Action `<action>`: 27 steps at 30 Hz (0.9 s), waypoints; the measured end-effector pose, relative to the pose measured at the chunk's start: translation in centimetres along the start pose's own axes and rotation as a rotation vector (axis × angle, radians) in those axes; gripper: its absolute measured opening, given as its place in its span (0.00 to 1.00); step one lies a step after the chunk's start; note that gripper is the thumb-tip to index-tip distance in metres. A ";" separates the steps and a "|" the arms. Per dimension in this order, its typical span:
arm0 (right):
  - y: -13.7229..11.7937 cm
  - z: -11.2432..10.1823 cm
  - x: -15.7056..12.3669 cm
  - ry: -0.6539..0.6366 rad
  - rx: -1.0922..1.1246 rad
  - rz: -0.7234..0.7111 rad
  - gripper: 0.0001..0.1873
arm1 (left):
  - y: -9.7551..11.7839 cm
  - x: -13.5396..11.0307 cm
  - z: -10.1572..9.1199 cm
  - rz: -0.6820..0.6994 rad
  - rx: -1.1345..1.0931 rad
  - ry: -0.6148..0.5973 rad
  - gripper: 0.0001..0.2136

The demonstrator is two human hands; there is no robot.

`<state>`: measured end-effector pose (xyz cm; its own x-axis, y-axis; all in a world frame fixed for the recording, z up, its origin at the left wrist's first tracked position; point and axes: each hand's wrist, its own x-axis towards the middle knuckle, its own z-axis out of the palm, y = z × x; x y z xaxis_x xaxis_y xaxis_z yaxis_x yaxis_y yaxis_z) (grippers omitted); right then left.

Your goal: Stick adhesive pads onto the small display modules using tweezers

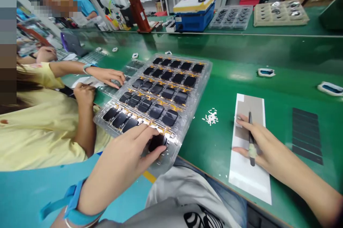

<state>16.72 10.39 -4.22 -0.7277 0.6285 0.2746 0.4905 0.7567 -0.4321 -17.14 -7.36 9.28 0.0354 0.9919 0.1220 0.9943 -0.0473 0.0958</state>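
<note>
My left hand (pixel 125 158) rests on the near corner of a clear plastic tray (pixel 199 78), its fingers pinching a small black screen part (pixel 157 141) in the tray's nearest pocket. The tray holds several rows of the same black parts with orange flex cables. My right hand (pixel 264 145) lies on a white paper strip (pixel 249 178) on the green bench and holds dark tweezers (pixel 250 137) between thumb and forefinger, tips pointing away from me.
A small heap of white scraps (pixel 211 116) lies between tray and strip. Dark strips (pixel 307 135) lie at the right. A co-worker in a yellow shirt (pixel 40 124) works at the left. A blue box (pixel 195 15) and part trays (pixel 232 17) stand at the back.
</note>
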 end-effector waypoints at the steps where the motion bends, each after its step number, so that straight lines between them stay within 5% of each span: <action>1: -0.1 0.0 0.0 -0.004 0.010 0.000 0.37 | 0.2 0.1 -0.1 0.007 0.044 0.005 0.07; 4: -0.3 0.0 0.1 -0.009 0.032 0.014 0.35 | 0.8 0.6 -0.3 0.037 0.173 0.039 0.03; 10: -1.0 -0.2 0.6 0.018 0.039 0.000 0.32 | 2.5 1.8 -0.7 -0.020 0.243 0.137 0.12; 13: -2.0 -0.8 1.0 0.133 0.030 -0.017 0.23 | 5.4 2.1 -0.1 0.099 -0.169 0.117 0.11; 17: -3.4 -1.8 1.1 0.342 0.147 0.067 0.07 | 10.0 3.2 2.9 0.289 -0.783 -0.120 0.12; 23: -4.2 -2.7 0.6 0.317 0.662 0.198 0.15 | 12.0 6.4 9.3 0.008 -1.282 -0.231 0.14; 27: -5.2 -3.0 1.1 0.273 0.659 0.173 0.10 | 11.6 7.4 11.4 -0.040 -1.450 -0.246 0.13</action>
<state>14.82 7.64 0.91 -0.4786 0.8168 0.3222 0.1351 0.4311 -0.8921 -4.19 0.77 0.04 0.1745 0.9830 -0.0579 0.0318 0.0532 0.9981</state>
